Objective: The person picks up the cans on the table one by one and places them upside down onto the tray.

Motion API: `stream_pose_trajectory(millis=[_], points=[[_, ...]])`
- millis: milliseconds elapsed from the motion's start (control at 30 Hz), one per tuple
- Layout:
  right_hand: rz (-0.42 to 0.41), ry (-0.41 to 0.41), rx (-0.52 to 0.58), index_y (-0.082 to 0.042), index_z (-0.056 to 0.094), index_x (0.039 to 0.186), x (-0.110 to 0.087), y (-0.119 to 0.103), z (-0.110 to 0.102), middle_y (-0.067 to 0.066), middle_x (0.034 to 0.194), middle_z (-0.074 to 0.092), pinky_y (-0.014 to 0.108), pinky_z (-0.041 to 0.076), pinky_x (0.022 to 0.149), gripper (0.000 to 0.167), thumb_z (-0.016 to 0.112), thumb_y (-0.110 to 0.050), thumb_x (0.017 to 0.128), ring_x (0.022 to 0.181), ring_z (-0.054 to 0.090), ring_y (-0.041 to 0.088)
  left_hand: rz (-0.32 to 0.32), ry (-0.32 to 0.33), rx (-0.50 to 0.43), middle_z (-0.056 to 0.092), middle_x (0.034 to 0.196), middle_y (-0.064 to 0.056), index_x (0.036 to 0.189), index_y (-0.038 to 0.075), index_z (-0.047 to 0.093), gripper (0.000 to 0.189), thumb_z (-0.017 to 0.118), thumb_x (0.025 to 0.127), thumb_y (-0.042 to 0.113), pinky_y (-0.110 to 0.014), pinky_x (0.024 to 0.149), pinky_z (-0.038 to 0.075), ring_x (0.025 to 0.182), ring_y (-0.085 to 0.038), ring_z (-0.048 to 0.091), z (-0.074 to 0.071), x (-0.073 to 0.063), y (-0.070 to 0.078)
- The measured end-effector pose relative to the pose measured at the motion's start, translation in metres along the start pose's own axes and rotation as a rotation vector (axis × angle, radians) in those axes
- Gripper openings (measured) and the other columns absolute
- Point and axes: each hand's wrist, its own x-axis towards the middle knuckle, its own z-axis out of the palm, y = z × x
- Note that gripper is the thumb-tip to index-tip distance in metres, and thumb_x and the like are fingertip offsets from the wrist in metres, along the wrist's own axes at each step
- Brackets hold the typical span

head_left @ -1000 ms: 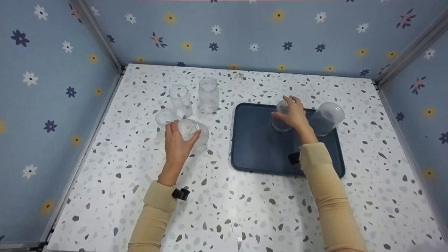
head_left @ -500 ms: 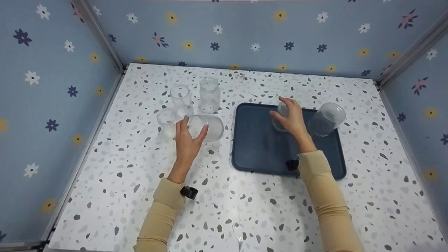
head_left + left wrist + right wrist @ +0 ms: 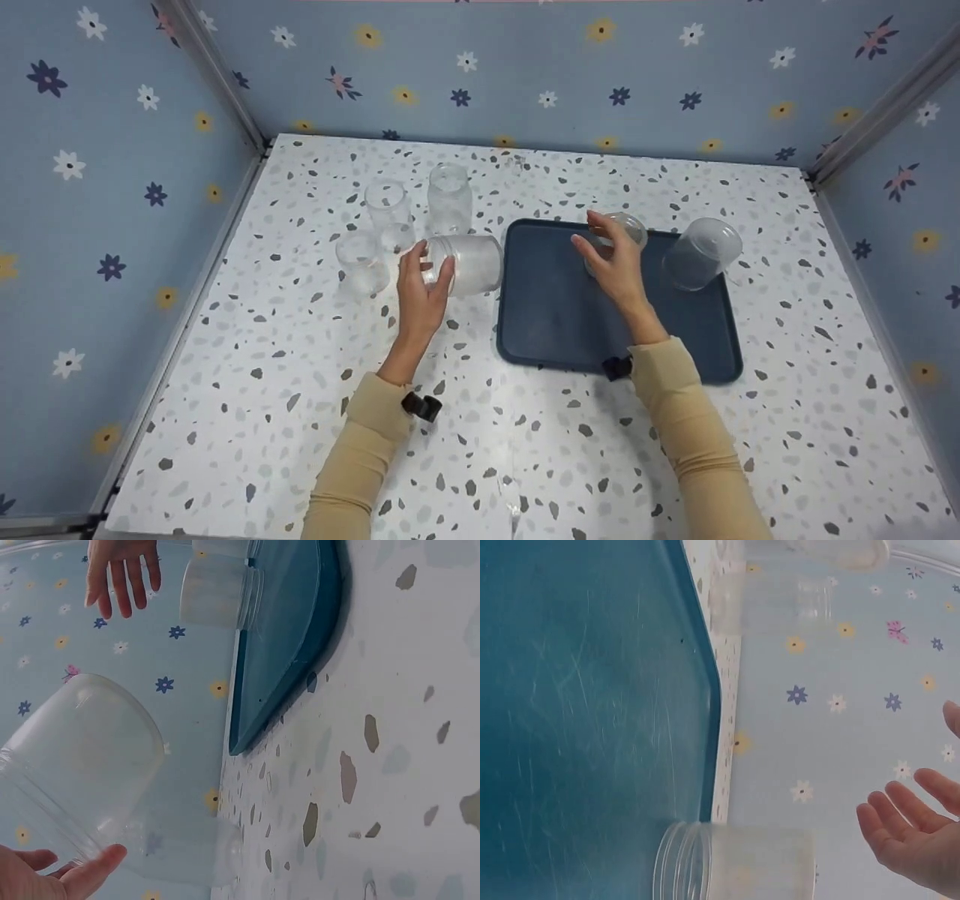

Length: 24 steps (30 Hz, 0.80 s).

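The left hand (image 3: 424, 289) pinches a clear cylindrical plastic jar (image 3: 474, 265) sideways. Fingers spread, the right hand (image 3: 618, 268) hovers above a dark-blue rectangular tray (image 3: 555, 322) bearing two upside-down clear jars (image 3: 699, 256).

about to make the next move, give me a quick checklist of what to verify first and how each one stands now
1. Left hand has a grip on the held jar: ok, near its mouth end.
2. Held jar turned mouth down like the tray jars: not ok, it is on its side.
3. Tray has bare space on its left part: ok.
4. Far jar and right jar standing mouth down on the tray: ok.
5. Right hand free: ok, holding nothing.
6. Held jar dry inside: cannot tell.
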Motion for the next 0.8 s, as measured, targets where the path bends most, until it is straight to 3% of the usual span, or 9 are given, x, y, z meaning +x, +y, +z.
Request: stream_pose_trajectory(millis=[233,467,633,800], points=[[0.016,0.018,0.099,0.01,0.053,0.115,-0.01,-0.028,0.009,0.024,0.109,0.055,0.037,0.047,0.077,0.034,0.059,0.0,0.083,0.097,0.054,0.032,-0.035,-0.018,-0.082,0.048,0.109,-0.02,0.123,-0.006,0.044,0.066,0.044,0.087,0.05,-0.038,0.073,0.047,0.089,-0.027,0.054,0.009,-0.001,0.0],[0.045,-0.041,0.168,0.012,0.05,0.116,-0.018,-0.033,0.018,0.026,0.111,0.053,0.025,0.046,0.076,0.034,0.057,0.0,0.084,0.098,0.053,0.036,-0.142,-0.041,-0.165,0.051,0.109,-0.019,0.122,-0.005,0.047,0.044,0.045,0.09,0.025,-0.035,0.082,0.042,0.088,-0.028,0.055,0.013,-0.003,0.003],[0.072,-0.102,0.192,0.013,0.047,0.118,-0.023,-0.036,0.023,0.027,0.116,0.05,0.037,0.046,0.077,0.039,0.058,0.001,0.083,0.1,0.052,0.035,-0.192,-0.049,-0.202,0.052,0.109,-0.018,0.121,-0.004,0.048,0.039,0.044,0.091,0.02,-0.029,0.072,0.044,0.085,-0.026,0.056,0.016,-0.004,0.005],[0.079,-0.171,0.21,0.012,0.042,0.123,-0.029,-0.038,0.026,0.027,0.123,0.045,0.048,0.042,0.08,0.046,0.06,0.001,0.082,0.104,0.049,0.034,-0.192,-0.07,-0.218,0.052,0.109,-0.017,0.121,-0.005,0.049,0.039,0.043,0.091,0.019,-0.029,0.069,0.046,0.087,-0.027,0.057,0.02,-0.006,0.007]])
